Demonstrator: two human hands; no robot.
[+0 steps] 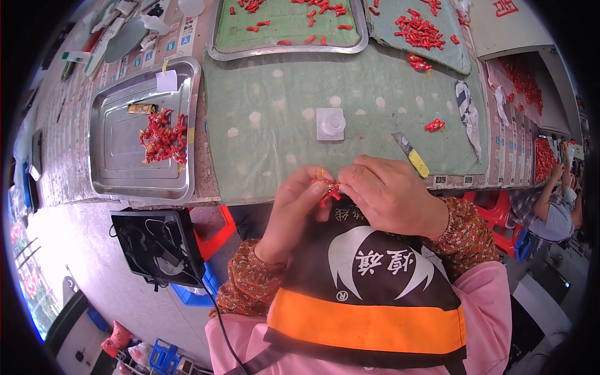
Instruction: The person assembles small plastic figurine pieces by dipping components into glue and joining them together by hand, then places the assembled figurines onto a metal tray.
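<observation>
Just over the table's near edge, my left hand (292,203) pinches a small red figurine (329,191) between thumb and fingers; a yellow-orange bit shows at its top. My right hand (389,195) is closed, thumb and fingertips pressed together at the figurine's right side. Whether a tiny part sits between those fingertips is hidden. Beyond the hands, a small clear round dish (332,124) stands on the green cloth (269,150). A utility knife (414,157) with a yellow handle lies to the right of it. Farther right is another red figurine (434,125).
At left, a metal tray (115,169) holds a heap of red figurines (164,140) and a gold-coloured tube (142,109). Small red parts fill a far tray (287,52) and a board (459,62). A striped rag (467,119) lies at right. Another person (553,206) sits far right.
</observation>
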